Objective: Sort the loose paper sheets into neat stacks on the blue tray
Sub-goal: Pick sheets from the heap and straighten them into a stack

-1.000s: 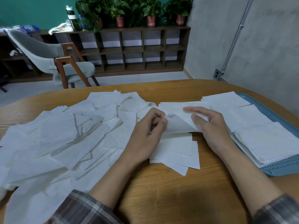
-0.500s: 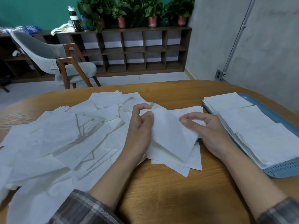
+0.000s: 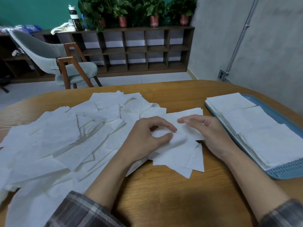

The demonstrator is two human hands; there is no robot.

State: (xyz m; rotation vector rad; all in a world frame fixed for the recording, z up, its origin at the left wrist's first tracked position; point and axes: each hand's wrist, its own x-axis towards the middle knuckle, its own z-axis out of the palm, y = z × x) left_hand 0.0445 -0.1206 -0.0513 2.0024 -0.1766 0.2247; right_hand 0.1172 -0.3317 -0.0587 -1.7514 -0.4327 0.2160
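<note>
Right now, in the head view, your left hand (image 3: 147,138) sits with its fingers curled, thumb and forefinger closing in a ring onto the top sheet (image 3: 185,138) of the small pile (image 3: 180,161) under both hands. It reads as a pinch on a slightly raised bit of paper, though the tips do not quite show as meeting. Your right hand (image 3: 209,133) rests just to the right of it on the same pile, fingers relaxed and pointing across towards the left hand, gripping nothing that I can see. The pile lies skewed, one corner aimed back at your wrists, so its edges do not line up with anything yet. What the coming move turns on, I think, is this: the blue tray (image 3: 282,171) lies just beyond the outer side of your right hand, its long axis running away from you, with three white stacks (image 3: 255,125) in a row along it. So the right hand is the nearer one for carrying sheets over — the left would have to cross. The loose heap (image 3: 65,136) spreads over the table (image 3: 164,202) to the left of your left hand, unsorted.
</note>
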